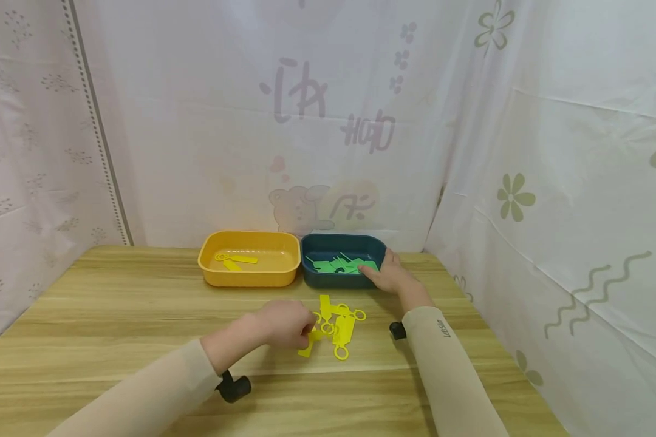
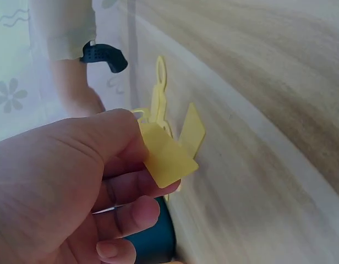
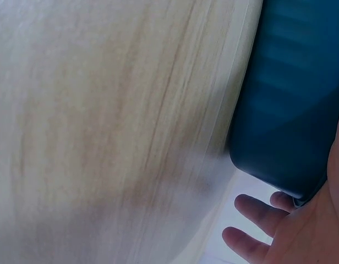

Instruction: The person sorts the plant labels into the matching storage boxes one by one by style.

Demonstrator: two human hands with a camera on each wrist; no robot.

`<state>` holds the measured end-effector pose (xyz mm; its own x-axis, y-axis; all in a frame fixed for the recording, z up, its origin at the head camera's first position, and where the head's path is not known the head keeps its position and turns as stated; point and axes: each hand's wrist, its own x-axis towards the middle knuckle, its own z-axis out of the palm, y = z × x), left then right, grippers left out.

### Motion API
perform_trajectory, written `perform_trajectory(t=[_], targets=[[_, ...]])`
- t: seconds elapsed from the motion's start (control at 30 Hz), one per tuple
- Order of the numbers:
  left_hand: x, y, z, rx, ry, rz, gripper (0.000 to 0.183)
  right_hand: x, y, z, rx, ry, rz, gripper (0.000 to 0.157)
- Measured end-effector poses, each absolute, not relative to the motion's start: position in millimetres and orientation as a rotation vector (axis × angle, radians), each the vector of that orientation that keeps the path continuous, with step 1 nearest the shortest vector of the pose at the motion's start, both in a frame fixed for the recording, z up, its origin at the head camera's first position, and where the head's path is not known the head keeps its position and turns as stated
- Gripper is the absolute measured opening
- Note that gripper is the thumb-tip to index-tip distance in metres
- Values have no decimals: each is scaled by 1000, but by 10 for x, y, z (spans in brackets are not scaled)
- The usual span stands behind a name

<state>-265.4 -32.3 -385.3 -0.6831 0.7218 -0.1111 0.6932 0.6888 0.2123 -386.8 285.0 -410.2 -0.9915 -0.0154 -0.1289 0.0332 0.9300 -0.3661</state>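
My left hand (image 1: 287, 325) pinches a flat yellow plastic tag (image 2: 168, 158) between thumb and forefinger, low over the table. Its other fingers curl loosely in the left wrist view. Just right of that hand lies a loose pile of yellow ring-ended tags (image 1: 343, 328), some overlapping. My right hand (image 1: 396, 278) is at the right end of the dark blue bin (image 1: 328, 280), thumb over the front rim. In the right wrist view its visible fingers (image 3: 260, 212) stretch loosely past the bin's corner. Green flat pieces (image 1: 336, 264) lie inside this bin.
A yellow-orange bin (image 1: 251, 279) stands against the blue bin's left side, with a few yellow tags (image 1: 243, 259) in it. Both stand near the back of the wooden table (image 1: 142, 303). Printed curtains (image 1: 197, 152) hang behind and at the sides.
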Motion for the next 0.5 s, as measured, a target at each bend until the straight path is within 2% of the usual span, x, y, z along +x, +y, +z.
perform_trajectory(t=[0.23,0.5], targets=[[-2713,-397,-3801,1152,2732,295,6,-3845,2839,-4080,12,2952,-587,123],[-2796,-522,-3647,1142,2829,340,13,-3870,2855,-4115,20,2958,-582,125]])
